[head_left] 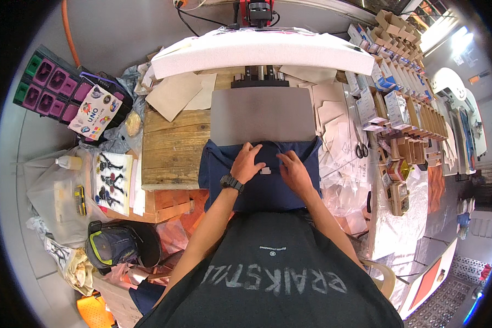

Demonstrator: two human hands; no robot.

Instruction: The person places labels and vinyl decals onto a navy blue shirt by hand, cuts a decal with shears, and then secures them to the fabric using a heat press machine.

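A navy blue shirt (pixel 257 192) lies over the near end of a flat grey press plate (pixel 262 116). My left hand (pixel 246 165), with a dark watch at its wrist, has its fingers curled on the shirt's dark upper edge. My right hand (pixel 295 174) pinches the same edge a little to the right. Between both hands a small pale label (pixel 265 170) shows on the cloth. The fabric hangs down on either side of the plate and towards my body. Part of what my fingertips grip is hidden in the folds.
A white padded press head (pixel 262 52) spans the space beyond the plate. Brown paper sheets (pixel 174 95) lie on the wooden table (pixel 172 147). Scissors (pixel 361 148) and many small boxes (pixel 399 109) stand right. A cap (pixel 120 246) and printed transfers (pixel 112 180) are left.
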